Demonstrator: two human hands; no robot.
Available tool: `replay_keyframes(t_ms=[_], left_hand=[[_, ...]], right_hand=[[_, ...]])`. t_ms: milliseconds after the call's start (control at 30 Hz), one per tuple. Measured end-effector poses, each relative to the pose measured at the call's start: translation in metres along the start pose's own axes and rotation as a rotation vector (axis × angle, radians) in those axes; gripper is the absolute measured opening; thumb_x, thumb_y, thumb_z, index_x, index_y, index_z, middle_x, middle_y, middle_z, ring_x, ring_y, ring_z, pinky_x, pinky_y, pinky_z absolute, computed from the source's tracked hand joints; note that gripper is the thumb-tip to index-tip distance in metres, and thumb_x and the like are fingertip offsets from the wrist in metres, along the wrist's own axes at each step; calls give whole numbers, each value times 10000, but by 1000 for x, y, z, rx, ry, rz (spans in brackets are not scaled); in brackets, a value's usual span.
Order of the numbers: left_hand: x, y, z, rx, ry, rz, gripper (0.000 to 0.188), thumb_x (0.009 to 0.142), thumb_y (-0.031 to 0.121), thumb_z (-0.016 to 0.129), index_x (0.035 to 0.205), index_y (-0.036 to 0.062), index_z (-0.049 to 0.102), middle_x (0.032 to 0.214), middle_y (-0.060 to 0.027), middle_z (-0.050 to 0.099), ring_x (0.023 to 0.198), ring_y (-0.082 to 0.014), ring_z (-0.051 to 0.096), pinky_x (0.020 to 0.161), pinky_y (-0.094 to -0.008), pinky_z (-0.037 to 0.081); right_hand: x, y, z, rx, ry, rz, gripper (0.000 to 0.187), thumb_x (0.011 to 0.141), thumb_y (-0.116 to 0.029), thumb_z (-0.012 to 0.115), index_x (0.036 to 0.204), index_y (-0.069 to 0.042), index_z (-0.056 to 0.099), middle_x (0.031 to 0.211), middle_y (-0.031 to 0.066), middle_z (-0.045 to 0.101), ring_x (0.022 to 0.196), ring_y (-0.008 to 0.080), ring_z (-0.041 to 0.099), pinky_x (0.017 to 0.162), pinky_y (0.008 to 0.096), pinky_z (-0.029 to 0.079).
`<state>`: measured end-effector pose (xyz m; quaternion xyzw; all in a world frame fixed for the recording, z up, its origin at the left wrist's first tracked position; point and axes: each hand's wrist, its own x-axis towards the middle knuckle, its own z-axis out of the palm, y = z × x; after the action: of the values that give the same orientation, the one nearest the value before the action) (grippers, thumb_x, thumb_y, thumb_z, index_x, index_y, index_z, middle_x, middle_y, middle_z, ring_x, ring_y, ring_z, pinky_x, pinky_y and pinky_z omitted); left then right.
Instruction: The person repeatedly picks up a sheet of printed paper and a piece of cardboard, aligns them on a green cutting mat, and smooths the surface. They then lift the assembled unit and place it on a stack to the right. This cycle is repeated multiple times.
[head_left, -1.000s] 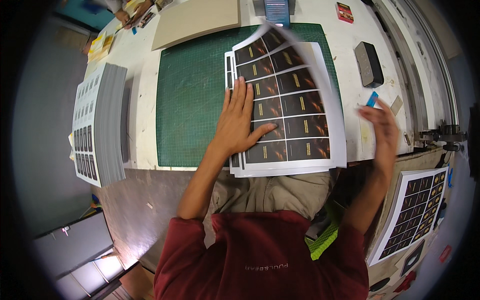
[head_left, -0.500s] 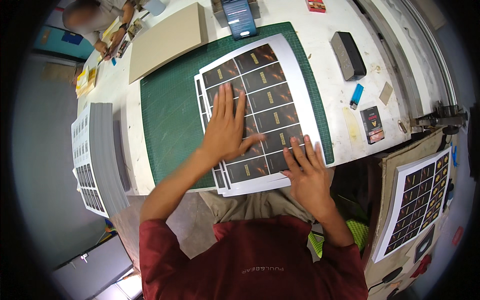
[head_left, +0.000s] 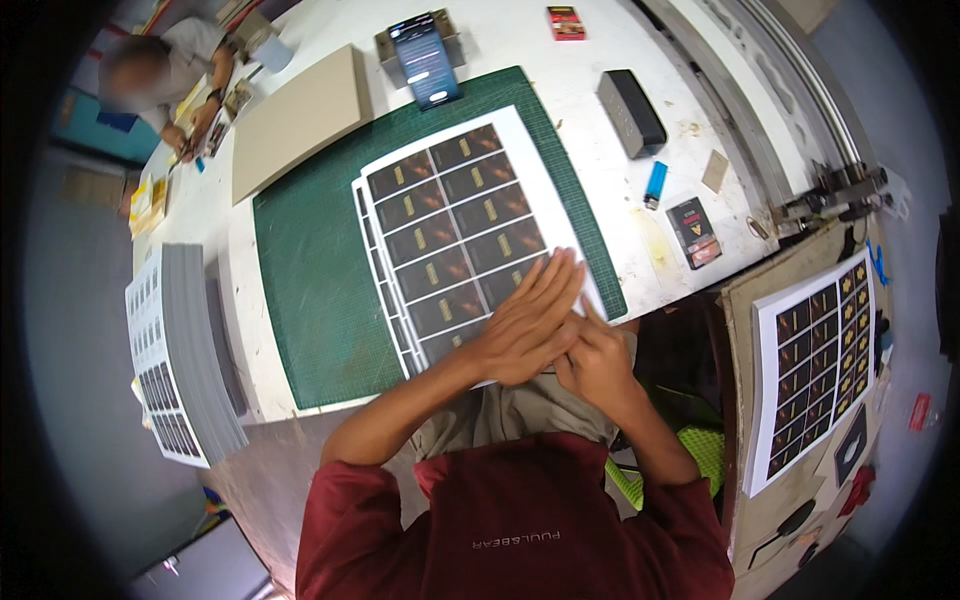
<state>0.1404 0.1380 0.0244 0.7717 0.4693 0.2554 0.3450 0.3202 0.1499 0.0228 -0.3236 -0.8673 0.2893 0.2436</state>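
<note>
A small pile of printed sheets (head_left: 440, 240), dark rectangles in a white grid, lies slightly fanned on a green cutting mat (head_left: 320, 290). My left hand (head_left: 530, 325) rests flat across the near right part of the top sheet, fingers stretched out toward its right margin. Beside it, my right hand (head_left: 600, 365) is curled at the near right corner of the sheets, seeming to pinch the edge. Its fingertips are partly hidden by the left hand.
A phone (head_left: 425, 65) leans on a box beyond the mat, beside a thick beige board (head_left: 300, 125). Rightward lie a black speaker (head_left: 632, 112), a blue lighter (head_left: 655, 185) and a dark pack (head_left: 693, 232). Printed stacks (head_left: 185, 350) stand left. Another person (head_left: 190, 75) sits far left.
My left hand has slid right and nearer across the sheet, uncovering its left part. My right hand has curled at the corner, where its fingers were spread before. The view has shifted.
</note>
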Motion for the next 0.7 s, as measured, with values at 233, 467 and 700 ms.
replay_keyframes(t_ms=[233,467,700], left_hand=[[19,-18,-73,345,149,-95,831,889,421,668,1517,25,296,1577,-223,273,1491,-371,181,1213,-484,109],[70,-118,-118,695,437,-387,723,932,542,555,1332,-58,505,1284,-274,558,1208,-417,521,1060,-490,355],[60,-110,-114,676,375,-420,702,956,504,542,1376,-53,461,1351,-287,504,1263,-432,468,1102,-494,305]], right_hand=[[-102,-3,-166,-412,633,620,270,861,-113,728,1097,15,702,1003,169,721,970,237,694,929,366,506],[-304,148,-327,-1171,715,1556,930,771,-721,650,1004,179,640,1007,362,654,1005,475,647,903,461,511],[-347,173,-313,-847,902,1513,807,717,-639,763,913,140,689,892,305,698,874,382,710,805,420,533]])
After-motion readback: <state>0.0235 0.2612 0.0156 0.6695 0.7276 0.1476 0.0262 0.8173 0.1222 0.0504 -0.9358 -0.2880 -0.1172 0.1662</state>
